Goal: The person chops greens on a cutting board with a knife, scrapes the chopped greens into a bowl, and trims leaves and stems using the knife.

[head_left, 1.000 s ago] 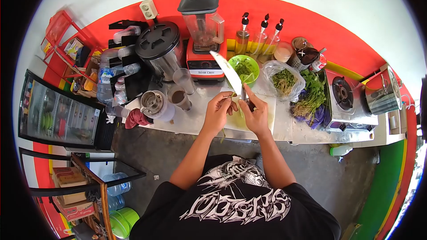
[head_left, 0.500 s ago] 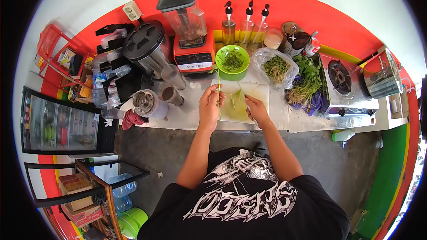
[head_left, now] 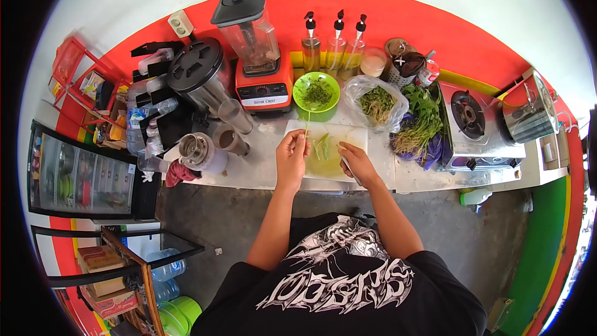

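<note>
Plainly, the largest thing is the steel counter [head_left: 382,171] across the middle of the frame, bearing a white cutting board [head_left: 356,135] at centre. Just above the board, the lime-green bowl [head_left: 336,98] holds chopped greens; it looks light, best steadied by its rim.

Right of centre, the right hand [head_left: 360,165] has its fingers closed round a knife [head_left: 352,175], seen nearly edge-on, its handle hidden. It should feel stiff and the heaviest of the handheld things, safest by the handle.

Left of it, the left hand [head_left: 290,160] pinches a thin green stem [head_left: 308,122] between thumb and fingertips, upright over the board. That is probably near weightless, pliant and easily bruised, so a light pinch low down suits it. Smallest, loose leaves [head_left: 323,145] lie on the board, likely limp and damp.
</note>
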`<state>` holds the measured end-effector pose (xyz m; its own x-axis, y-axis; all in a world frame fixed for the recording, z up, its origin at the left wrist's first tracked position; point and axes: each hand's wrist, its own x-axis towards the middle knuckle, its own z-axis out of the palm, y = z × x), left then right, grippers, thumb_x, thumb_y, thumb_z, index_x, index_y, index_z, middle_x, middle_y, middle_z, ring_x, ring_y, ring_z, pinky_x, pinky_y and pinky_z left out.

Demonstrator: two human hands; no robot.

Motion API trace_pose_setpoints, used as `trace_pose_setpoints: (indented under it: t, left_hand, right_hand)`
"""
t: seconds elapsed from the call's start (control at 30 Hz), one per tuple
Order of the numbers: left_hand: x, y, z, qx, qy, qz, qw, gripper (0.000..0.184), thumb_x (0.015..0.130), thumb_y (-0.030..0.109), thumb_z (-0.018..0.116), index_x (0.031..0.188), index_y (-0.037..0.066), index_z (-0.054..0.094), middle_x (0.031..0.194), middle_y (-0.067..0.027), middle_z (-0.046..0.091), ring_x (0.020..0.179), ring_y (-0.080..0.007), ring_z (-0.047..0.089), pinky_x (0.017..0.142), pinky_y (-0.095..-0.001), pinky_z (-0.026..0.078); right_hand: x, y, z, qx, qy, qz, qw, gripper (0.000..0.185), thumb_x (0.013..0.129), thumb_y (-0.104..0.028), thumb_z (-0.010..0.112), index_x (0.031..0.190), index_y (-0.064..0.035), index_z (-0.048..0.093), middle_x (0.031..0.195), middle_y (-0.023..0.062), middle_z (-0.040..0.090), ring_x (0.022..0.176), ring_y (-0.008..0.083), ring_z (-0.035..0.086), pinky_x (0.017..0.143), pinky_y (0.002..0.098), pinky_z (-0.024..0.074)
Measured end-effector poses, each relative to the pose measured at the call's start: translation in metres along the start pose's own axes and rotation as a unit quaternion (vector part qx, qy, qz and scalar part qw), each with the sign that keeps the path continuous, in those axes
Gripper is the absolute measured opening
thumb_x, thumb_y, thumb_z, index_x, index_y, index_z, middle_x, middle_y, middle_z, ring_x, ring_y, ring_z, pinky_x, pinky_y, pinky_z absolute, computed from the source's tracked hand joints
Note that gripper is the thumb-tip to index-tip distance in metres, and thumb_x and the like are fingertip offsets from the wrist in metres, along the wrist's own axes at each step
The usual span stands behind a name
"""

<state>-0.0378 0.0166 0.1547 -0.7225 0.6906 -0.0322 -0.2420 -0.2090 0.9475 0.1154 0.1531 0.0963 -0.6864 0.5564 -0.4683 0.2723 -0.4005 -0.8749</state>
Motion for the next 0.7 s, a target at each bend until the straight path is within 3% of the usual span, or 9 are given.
trace_pose_setpoints:
  t: [0.27, 0.33, 0.37, 0.43, 0.57, 0.7]
  left_hand:
    - [0.009, 0.007, 0.009, 0.023, -0.047, 0.004, 0.999, 0.021, 0.106, 0.019, 0.058, 0.112, 0.0, 0.064, 0.083, 0.0009, 0.059, 0.074, -0.0065, 0.052, 0.069, -0.0244, 0.043]
    - [0.011, 0.01, 0.008, 0.042, -0.047, 0.001, 0.998, 0.019, 0.105, 0.017, 0.06, 0.11, -0.001, 0.064, 0.086, -0.0004, 0.062, 0.077, -0.0079, 0.056, 0.072, -0.025, 0.046]
    - [0.011, 0.012, 0.009, 0.041, -0.05, 0.001, 0.998, 0.019, 0.105, 0.017, 0.06, 0.11, -0.001, 0.064, 0.086, -0.0004, 0.062, 0.077, -0.0079, 0.056, 0.072, -0.025, 0.046]
    - [0.013, 0.018, 0.01, 0.053, -0.043, -0.011, 0.998, 0.016, 0.103, 0.013, 0.061, 0.107, -0.002, 0.065, 0.088, -0.0019, 0.065, 0.079, -0.0088, 0.058, 0.074, -0.0259, 0.049]
    - [0.018, 0.012, 0.004, 0.07, -0.078, 0.004, 0.994, 0.014, 0.101, 0.009, 0.061, 0.106, -0.003, 0.067, 0.09, -0.0045, 0.068, 0.078, -0.0097, 0.06, 0.073, -0.0272, 0.05]
    - [0.016, 0.012, 0.003, 0.1, -0.087, 0.032, 0.991, 0.015, 0.098, 0.007, 0.062, 0.108, -0.002, 0.067, 0.092, -0.0064, 0.07, 0.078, -0.0111, 0.062, 0.072, -0.0278, 0.051]
  right_hand:
    - [-0.036, -0.049, 0.015, 0.046, 0.073, -0.155, 0.984, 0.046, 0.102, -0.019, 0.059, 0.144, -0.0022, 0.053, 0.063, -0.0015, 0.052, 0.051, 0.0054, 0.041, 0.047, 0.0251, 0.0334]
    - [-0.052, -0.065, 0.026, -0.022, 0.075, -0.244, 0.967, 0.047, 0.099, -0.014, 0.062, 0.144, -0.0032, 0.054, 0.066, -0.0018, 0.055, 0.055, 0.0051, 0.042, 0.051, 0.0245, 0.0353]
    - [-0.058, -0.07, 0.031, -0.023, 0.078, -0.244, 0.966, 0.047, 0.099, -0.014, 0.062, 0.144, -0.0032, 0.054, 0.066, -0.0018, 0.055, 0.055, 0.0051, 0.042, 0.051, 0.0245, 0.0353]
    - [-0.066, -0.077, 0.04, -0.149, 0.079, -0.299, 0.939, 0.051, 0.096, -0.011, 0.066, 0.146, -0.0048, 0.055, 0.068, -0.0008, 0.057, 0.058, 0.0064, 0.045, 0.055, 0.0251, 0.0384]
    - [-0.072, -0.084, 0.06, -0.243, 0.078, -0.319, 0.913, 0.059, 0.091, -0.01, 0.071, 0.147, -0.0076, 0.054, 0.065, 0.0045, 0.058, 0.056, 0.0094, 0.047, 0.056, 0.0276, 0.0427]
    - [-0.071, -0.086, 0.073, -0.251, 0.075, -0.323, 0.91, 0.061, 0.091, -0.005, 0.069, 0.149, -0.0094, 0.052, 0.067, 0.0, 0.049, 0.059, 0.0065, 0.039, 0.055, 0.0262, 0.0375]
